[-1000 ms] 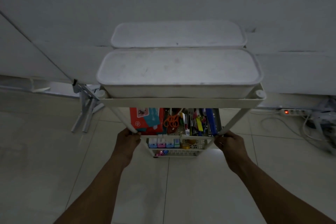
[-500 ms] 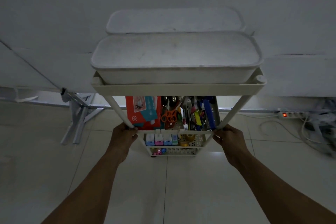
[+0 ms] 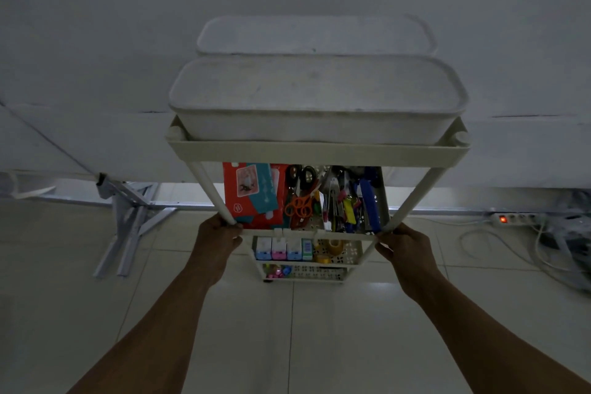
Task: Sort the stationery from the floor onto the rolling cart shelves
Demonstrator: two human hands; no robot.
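two hands gripping rolling cart (image 3: pixel 319 153) at second shelf corners: left hand (image 3: pixel 217 238) on left post, right hand (image 3: pixel 404 245) on right. cart upright on floor (image 3: pixel 319 329), long axis left-right. two white lidded boxes (image 3: pixel 316 96) on top; orange scissors (image 3: pixel 299 206) below.

rolling cart (image 3: pixel 319 152) rides higher against the far wall than 1.0 s ago | more of middle shelf (image 3: pixel 307 198) showing | both hands' grip unchanged on posts
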